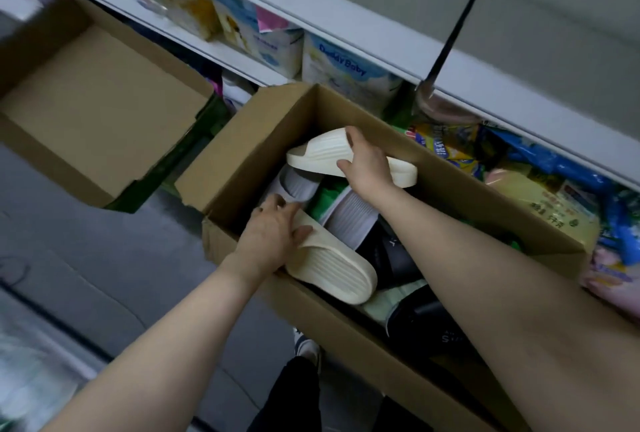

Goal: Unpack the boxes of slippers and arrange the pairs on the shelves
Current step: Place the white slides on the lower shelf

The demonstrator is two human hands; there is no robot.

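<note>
An open cardboard box [242, 140] in front of me holds several slippers: grey ones [298, 185], black ones [401, 258] and pale green ones [384, 300]. My right hand [367, 165] grips a cream slipper [322, 151], sole side up, above the far end of the box. My left hand [273, 234] holds a second cream slipper [336, 269] at the near left wall of the box, its ribbed sole facing up.
An empty cardboard box [90, 102] sits to the left. White shelves [346, 12] run along the back, with baby-product packs [343, 71] beneath and colourful packages [540, 189] to the right. A grey floor [104, 258] lies below.
</note>
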